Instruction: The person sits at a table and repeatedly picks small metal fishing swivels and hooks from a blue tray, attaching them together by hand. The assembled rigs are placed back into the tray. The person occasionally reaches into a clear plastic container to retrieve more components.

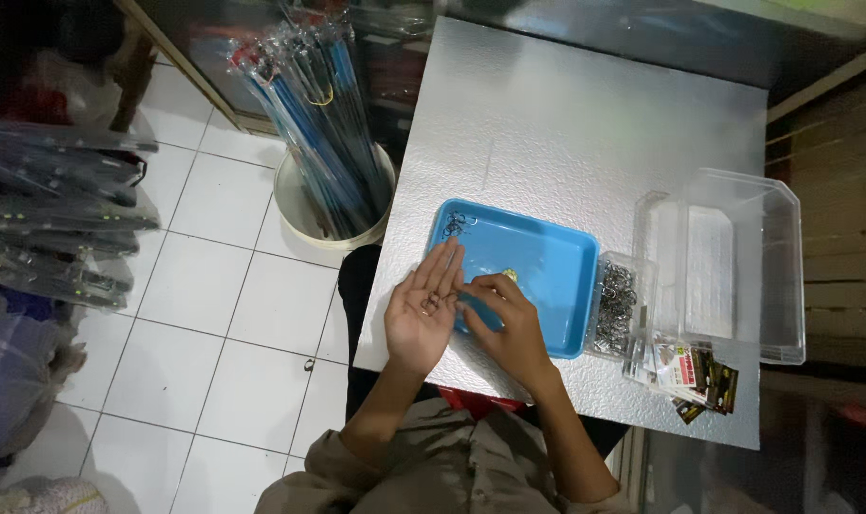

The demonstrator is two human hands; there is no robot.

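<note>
Head view, silver table (566,133) on white tile floor (224,314), left hand (422,309) open cupping small hooks (431,304), right hand (509,319) pinching beside blue tray (547,262)

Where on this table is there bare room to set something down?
The far half of the silver table, beyond the blue tray and left of the clear box, is bare. The near edge is crowded: left hand, right hand, hook container, packets.
</note>
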